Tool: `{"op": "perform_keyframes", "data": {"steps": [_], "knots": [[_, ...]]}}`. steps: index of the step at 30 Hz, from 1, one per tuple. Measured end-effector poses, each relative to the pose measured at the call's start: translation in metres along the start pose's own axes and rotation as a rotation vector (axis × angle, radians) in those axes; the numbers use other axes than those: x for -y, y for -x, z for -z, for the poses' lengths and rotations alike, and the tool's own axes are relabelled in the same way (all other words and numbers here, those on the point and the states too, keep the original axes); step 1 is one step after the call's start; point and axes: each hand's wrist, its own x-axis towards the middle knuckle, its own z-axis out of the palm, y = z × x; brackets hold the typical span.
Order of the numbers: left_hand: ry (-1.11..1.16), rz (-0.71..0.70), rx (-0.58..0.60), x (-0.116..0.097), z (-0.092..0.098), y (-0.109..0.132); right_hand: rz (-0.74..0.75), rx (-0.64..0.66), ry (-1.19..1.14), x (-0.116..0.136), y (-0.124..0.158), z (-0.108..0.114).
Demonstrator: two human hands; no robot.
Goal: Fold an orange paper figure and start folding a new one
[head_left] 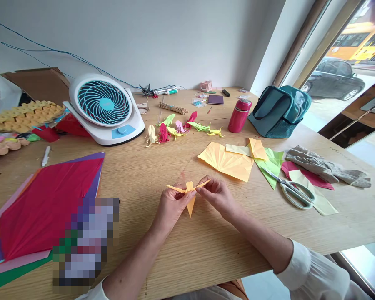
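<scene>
Between my two hands is a folded orange paper figure (190, 206), held just above the wooden table. Two thin points stick out at its sides and a broader point hangs down toward me. My left hand (172, 207) pinches its middle with the thumb across the front. With thumb and fingertips, my right hand (217, 195) grips the thin point on the right. Beyond my hands lies a creased sheet of orange paper (225, 164), partly under a pale strip (238, 149) and a folded orange piece (258, 148).
Scissors (296, 193) rest on green and pale paper scraps at right, near grey gloves (328, 166). Several folded paper figures (164, 132) stand behind. A white fan (106, 106), red flask (239, 116) and teal bag (279, 111) stand farther back. Coloured paper sheets (50, 204) lie left.
</scene>
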Motion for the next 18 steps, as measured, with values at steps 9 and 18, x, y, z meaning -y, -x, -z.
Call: {"op": "perform_keyframes", "data": {"steps": [9,18], "knots": [[-0.041,-0.027,-0.014,0.002,-0.001,0.001,0.092,-0.071,0.198,-0.008,0.002,0.002],[0.028,-0.007,0.011,-0.001,-0.002,0.001,0.153,-0.113,0.372,0.004,0.008,-0.002]]}}
